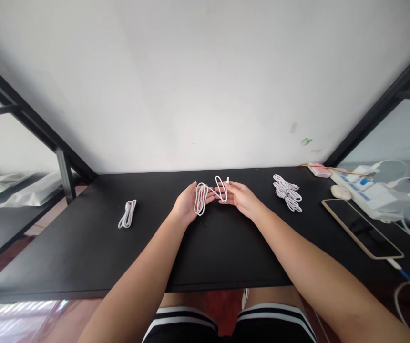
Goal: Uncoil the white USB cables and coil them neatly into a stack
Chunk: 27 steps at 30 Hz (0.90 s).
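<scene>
A white charging cable (200,200) runs between my two hands over the middle of the black table. Its looped part lies across the fingers of my left hand (187,205), palm turned up, the thumb beside the loops. My right hand (240,197) holds the other stretch, a loose bend with a small plug end near the thumb and forefinger. Left of my hands a coiled white cable (128,213) rests on the table. To the right lies a bundle of several white cables (287,192), bound round its middle.
The black table (226,257) meets a white wall behind. At its right are a phone (362,227) with a cable plugged in, a white mouse (341,192), and a power strip (351,186) with chargers. Black frame posts (65,176) flank both sides. Plastic bags (33,190) lie at far left.
</scene>
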Motion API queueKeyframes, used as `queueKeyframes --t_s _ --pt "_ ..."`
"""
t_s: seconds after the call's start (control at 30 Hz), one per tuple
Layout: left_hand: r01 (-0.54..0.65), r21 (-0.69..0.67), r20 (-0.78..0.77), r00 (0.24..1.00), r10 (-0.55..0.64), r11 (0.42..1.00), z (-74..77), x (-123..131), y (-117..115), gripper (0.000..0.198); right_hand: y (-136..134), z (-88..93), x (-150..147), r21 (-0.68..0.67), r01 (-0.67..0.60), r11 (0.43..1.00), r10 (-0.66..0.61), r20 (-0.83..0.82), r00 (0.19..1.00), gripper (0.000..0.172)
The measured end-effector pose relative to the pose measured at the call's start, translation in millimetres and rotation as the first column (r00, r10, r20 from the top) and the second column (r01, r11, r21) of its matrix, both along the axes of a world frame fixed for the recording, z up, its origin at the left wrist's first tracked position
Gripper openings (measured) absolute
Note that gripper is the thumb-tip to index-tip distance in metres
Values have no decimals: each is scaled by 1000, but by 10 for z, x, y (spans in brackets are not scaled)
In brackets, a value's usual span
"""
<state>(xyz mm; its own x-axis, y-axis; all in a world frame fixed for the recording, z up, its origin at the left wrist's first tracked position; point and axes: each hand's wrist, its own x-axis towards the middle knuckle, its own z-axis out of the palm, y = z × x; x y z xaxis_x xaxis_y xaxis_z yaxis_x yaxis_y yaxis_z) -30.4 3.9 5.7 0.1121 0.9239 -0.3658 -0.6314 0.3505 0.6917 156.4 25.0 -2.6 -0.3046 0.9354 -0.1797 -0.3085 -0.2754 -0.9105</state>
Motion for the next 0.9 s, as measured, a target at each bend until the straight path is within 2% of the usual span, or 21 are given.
queueKeyframes --t_s 0.13,0.23,0.33,0.5,0.63,0.73,0.8,0.9 --pt "-52 -23 -35 998 51 998 -47 31 15 15 10 24 10 -40 48 998 -50 -54 997 11" --pt "19 12 -126 992 -17 1000 -61 35 -14 10 35 32 38 -43 95 995 -100 -126 987 13" --pt "97 81 -260 963 -73 992 -68 16 -39 15 70 24 73 -37 141 989 -145 -170 975 14" --pt "32 218 -382 923 55 975 -99 -22 -31 22 105 1 107 -23 207 978 -208 -151 966 14" --pt "9 243 -400 912 92 970 -92 -17 -26 34 92 4 102 5 184 983 -183 -73 980 14" --pt "3 212 -317 946 66 977 -66 -8 -14 41 78 0 90 45 145 988 -144 -16 989 20" --pt "-28 180 -271 960 77 983 -56 -5 -1 41 70 -6 81 72 115 991 -117 11 993 23" --pt "-48 190 -294 950 104 981 -62 2 6 40 52 -7 67 100 59 993 -66 62 996 26"
